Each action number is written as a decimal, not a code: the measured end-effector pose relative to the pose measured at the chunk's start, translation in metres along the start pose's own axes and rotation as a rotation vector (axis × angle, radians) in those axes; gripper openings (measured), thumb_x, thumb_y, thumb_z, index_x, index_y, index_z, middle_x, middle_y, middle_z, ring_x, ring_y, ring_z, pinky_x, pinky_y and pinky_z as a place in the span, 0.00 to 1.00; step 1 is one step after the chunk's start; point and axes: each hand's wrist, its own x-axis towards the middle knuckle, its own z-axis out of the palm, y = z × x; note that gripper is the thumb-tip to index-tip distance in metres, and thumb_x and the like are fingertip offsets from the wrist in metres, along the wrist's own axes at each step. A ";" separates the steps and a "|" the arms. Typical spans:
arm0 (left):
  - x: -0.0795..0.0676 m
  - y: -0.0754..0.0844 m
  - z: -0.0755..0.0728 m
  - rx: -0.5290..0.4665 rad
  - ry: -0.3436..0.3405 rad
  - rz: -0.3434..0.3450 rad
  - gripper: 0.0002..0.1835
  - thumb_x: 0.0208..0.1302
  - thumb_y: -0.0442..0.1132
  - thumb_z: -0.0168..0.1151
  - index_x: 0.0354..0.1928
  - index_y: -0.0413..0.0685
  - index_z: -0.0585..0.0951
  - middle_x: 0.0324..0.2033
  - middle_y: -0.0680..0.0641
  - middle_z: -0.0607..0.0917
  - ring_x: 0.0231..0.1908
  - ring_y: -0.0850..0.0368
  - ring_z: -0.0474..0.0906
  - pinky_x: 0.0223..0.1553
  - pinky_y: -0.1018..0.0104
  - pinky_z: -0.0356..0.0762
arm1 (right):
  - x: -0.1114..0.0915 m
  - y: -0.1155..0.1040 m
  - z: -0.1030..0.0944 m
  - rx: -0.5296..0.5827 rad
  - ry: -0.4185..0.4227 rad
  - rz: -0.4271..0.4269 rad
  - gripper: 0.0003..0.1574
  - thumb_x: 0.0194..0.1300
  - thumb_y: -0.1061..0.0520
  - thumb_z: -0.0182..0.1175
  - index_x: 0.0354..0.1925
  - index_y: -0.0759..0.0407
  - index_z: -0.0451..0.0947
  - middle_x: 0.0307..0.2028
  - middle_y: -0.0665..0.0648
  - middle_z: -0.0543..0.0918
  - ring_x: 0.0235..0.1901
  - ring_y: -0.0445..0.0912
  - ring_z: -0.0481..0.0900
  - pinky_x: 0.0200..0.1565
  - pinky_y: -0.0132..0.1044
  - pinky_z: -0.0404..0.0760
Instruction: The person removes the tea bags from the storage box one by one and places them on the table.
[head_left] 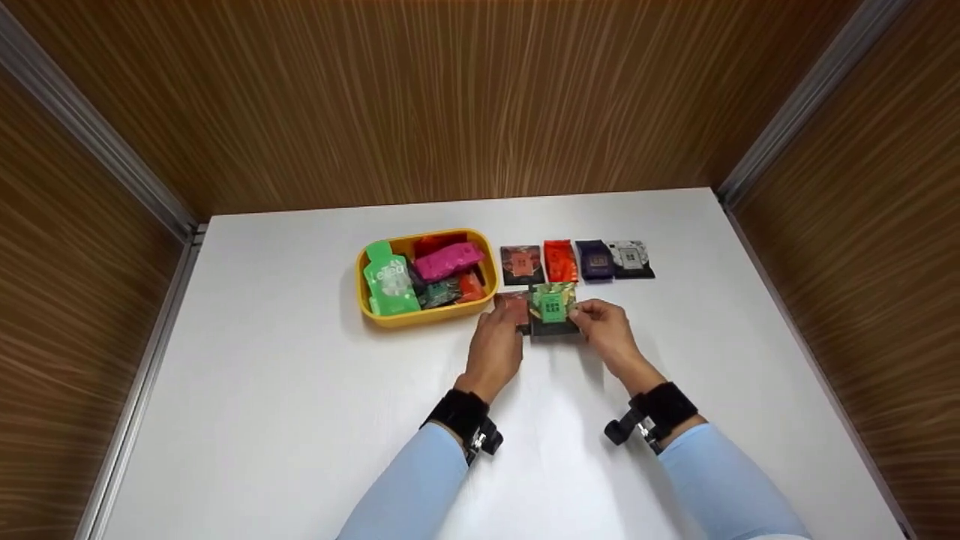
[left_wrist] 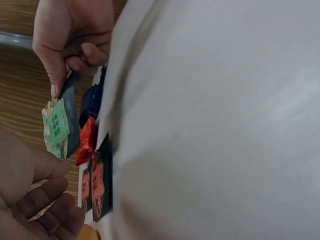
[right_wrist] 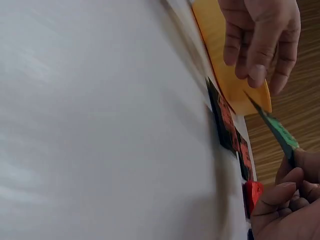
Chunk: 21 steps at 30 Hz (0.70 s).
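room: tabletop (head_left: 724, 337) rightward of right grip (head_left: 611, 335) | obstacles: yellow basket (head_left: 409, 320) left, packet row (head_left: 595, 262) ahead, wooden panel (head_left: 465, 105) beyond

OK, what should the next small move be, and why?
Probably lower the green-labelled packet onto the table, right of the front red-labelled packet: the right hand pinches it, tilted above the surface, while that neighbour lies before a row of four packets.

In the head view, my left hand (head_left: 496, 346) partly hid the lower red-labelled packet (head_left: 522, 309), and the green-labelled packet (head_left: 553, 327) had letters (head_left: 553, 307) too small to read. The right wrist view's edge cut my right hand (right_wrist: 294, 206).
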 end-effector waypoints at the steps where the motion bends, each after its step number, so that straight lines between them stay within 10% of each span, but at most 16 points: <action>1: -0.002 -0.002 0.002 0.090 -0.010 0.041 0.19 0.68 0.28 0.64 0.59 0.45 0.84 0.58 0.39 0.85 0.53 0.42 0.81 0.54 0.53 0.81 | 0.003 0.001 -0.003 -0.011 0.000 0.020 0.09 0.75 0.61 0.63 0.44 0.68 0.83 0.26 0.46 0.79 0.25 0.38 0.72 0.26 0.30 0.70; 7: -0.009 -0.006 0.008 0.345 -0.175 0.155 0.21 0.73 0.34 0.60 0.66 0.47 0.81 0.69 0.41 0.78 0.72 0.38 0.70 0.68 0.47 0.74 | 0.014 0.007 -0.017 -0.150 0.028 0.096 0.12 0.74 0.58 0.63 0.42 0.68 0.83 0.24 0.46 0.77 0.23 0.40 0.70 0.24 0.30 0.69; 21: -0.005 -0.005 0.003 0.332 -0.336 0.146 0.21 0.76 0.33 0.52 0.68 0.45 0.79 0.71 0.44 0.77 0.75 0.40 0.68 0.72 0.43 0.69 | 0.025 0.004 -0.010 -0.543 0.098 0.036 0.10 0.68 0.56 0.65 0.33 0.62 0.87 0.29 0.54 0.86 0.33 0.52 0.80 0.36 0.38 0.75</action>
